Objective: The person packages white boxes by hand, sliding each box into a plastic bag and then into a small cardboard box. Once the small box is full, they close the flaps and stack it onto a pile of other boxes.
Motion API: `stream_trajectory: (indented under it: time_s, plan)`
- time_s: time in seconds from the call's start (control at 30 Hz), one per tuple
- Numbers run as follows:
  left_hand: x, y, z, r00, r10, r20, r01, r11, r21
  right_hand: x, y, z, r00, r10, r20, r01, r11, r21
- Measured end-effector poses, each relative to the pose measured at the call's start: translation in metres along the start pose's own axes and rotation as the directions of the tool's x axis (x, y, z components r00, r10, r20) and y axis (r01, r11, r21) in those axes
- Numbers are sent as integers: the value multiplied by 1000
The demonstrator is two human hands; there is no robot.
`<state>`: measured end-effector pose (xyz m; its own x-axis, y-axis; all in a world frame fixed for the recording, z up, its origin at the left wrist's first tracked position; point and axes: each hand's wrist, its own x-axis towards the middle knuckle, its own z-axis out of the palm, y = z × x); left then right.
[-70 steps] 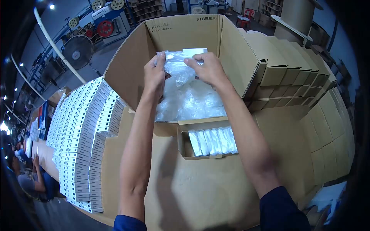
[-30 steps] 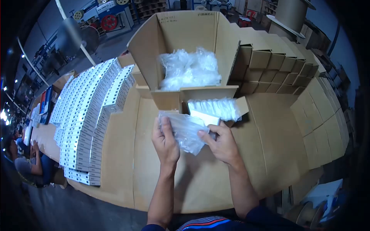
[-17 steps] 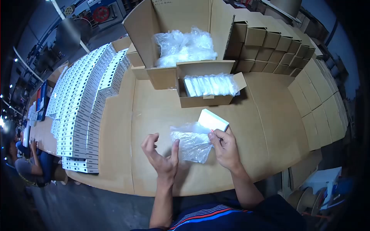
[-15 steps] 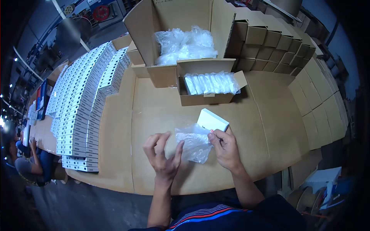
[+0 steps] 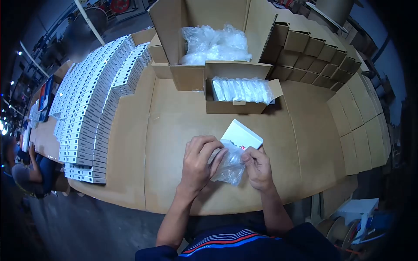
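Observation:
My right hand (image 5: 260,170) grips a flat white box (image 5: 242,134) together with a clear plastic bag (image 5: 230,167), thumb pressed on top. Dark and red print shows on the box beside the thumb. From the other side, my left hand (image 5: 200,163) has its fingers curled towards its thumb at the bag's left edge, and the bag's film lies between them. The bag hangs crumpled below the box's lower edge, between both hands. Part of the box is hidden behind the bag and the right fingers.
Beyond my hands, a small open carton (image 5: 235,107) holds a row of bagged white boxes (image 5: 241,90). Behind it, a large carton (image 5: 261,39) contains loose plastic bags (image 5: 215,45). Stacked white boxes (image 5: 93,100) stand left, brown cartons (image 5: 361,124) right. Another person (image 5: 30,172) sits far left.
My left hand has moved right to the bag, and its spread fingers have curled in at the bag's edge. My right hand still holds the box and bag. The view has shifted slightly.

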<state>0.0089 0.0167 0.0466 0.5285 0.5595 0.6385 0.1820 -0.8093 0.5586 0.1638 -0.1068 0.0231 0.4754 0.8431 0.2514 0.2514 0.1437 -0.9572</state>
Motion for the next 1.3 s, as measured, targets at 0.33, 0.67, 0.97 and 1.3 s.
stream_trajectory:
  time_s: [0.33, 0.67, 0.97, 1.3]
  plan:
    - [25, -4, 1, 978, 45, 203, -74, 988, 137, 5, 13, -11, 991, -4, 132, 57, 913, -404]
    - [2, -27, 18, 739, -671, -50, 353, 449, -821, -16, 21, 3, 989, 125, 77, -110, 978, -175]
    - [-32, -3, 16, 817, -497, 292, 576, 714, -399, -3, 21, -29, 998, 58, 36, -55, 994, -90]
    - [-46, -4, 21, 785, -512, 349, 617, 699, -362, 65, -37, -42, 854, -516, -72, 521, 846, 115]
